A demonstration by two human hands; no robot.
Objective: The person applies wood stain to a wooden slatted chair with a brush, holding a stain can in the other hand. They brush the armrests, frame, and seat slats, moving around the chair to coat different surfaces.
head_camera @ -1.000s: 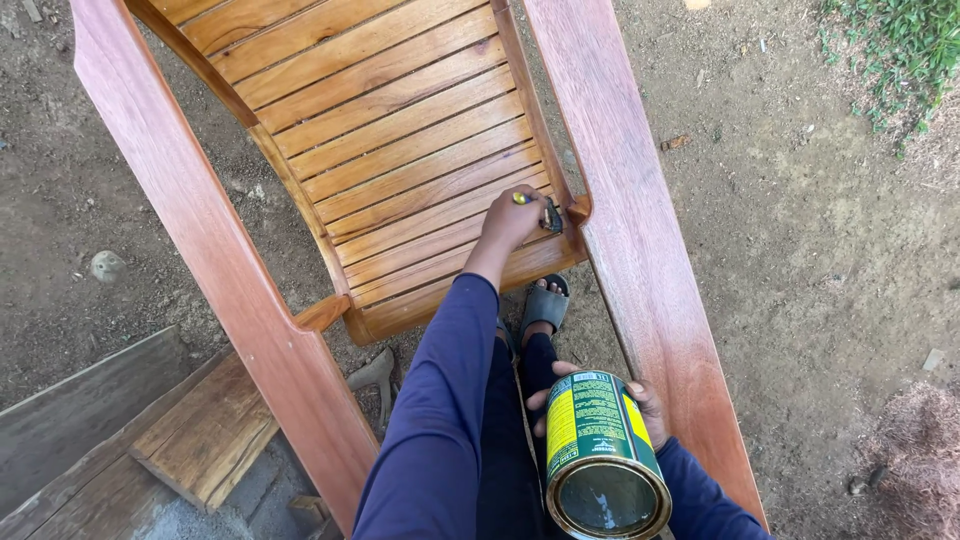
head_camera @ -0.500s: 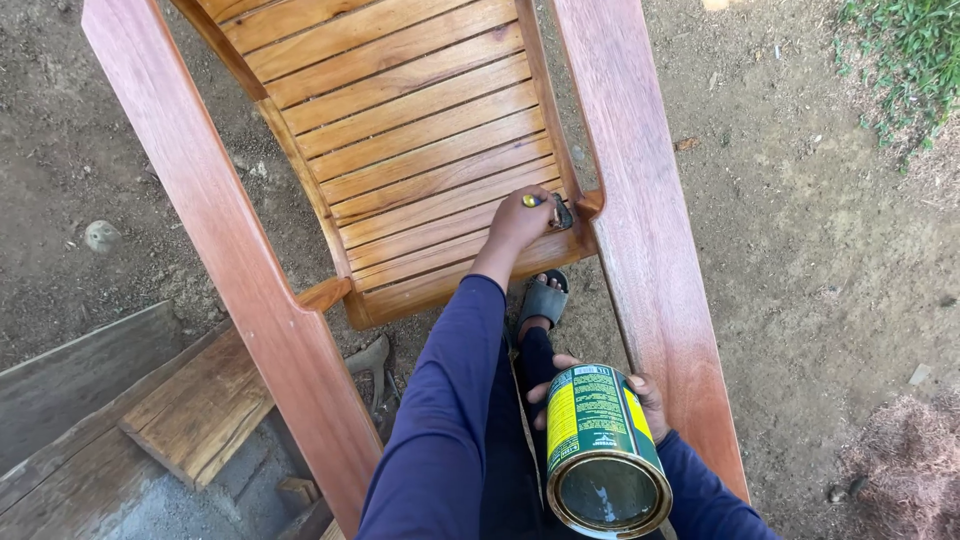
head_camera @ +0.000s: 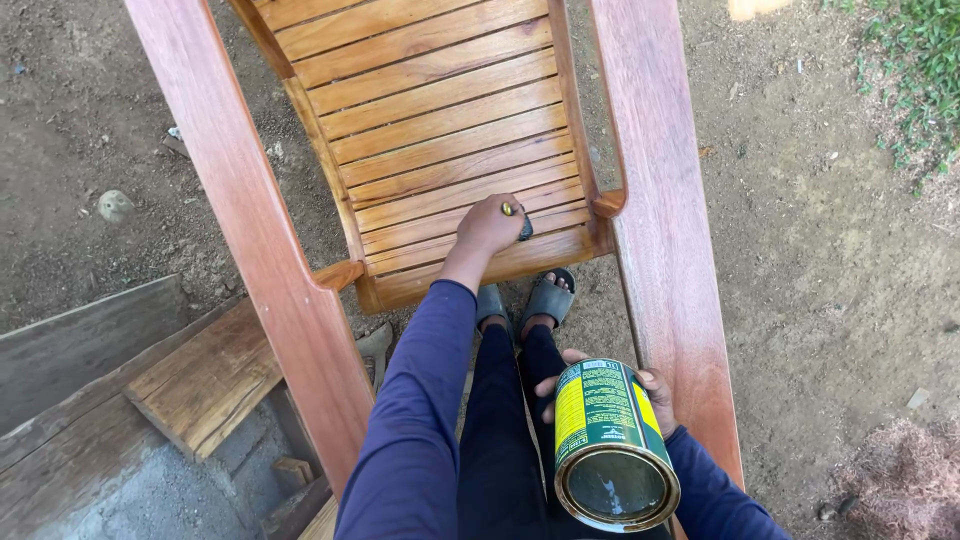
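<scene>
Outdoors on bare brown dirt stands a slatted wooden chair with two long reddish armrests, grass at the far right corner and old planks at the left. Between the armrests, the left hand stretches forward with its sleeve extended, fist closed around a small brush pressed on a front seat slat. Nearer the body, the right hand grips an open green-and-yellow can, tilted toward the camera, beside the right armrest.
</scene>
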